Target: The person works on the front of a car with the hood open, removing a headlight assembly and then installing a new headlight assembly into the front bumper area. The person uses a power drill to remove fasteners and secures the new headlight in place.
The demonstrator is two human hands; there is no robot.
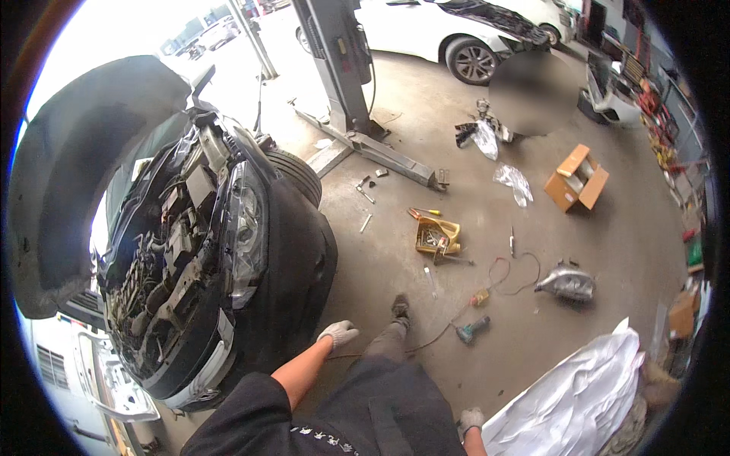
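Observation:
My left hand (338, 334), in a pale work glove, hangs beside the front of a dark car (300, 266). Its fingers are curled in, and nothing shows in them. Low in the picture is my right hand (471, 419), gloved too, with its fingers bent and no object visible in it. A crumpled white sheet (570, 395) lies just right of that hand. The car's hood (99, 152) stands raised over the exposed engine bay (171, 243). Its headlight (247, 235) is in place.
On the floor ahead are a cut yellow jug (449, 228) holding small parts, a teal power tool (473, 329) with a cord, a loose headlight (570, 283) and an open cardboard box (576, 178). A lift post (334, 68) stands beyond; a white car (411, 30) is parked behind it.

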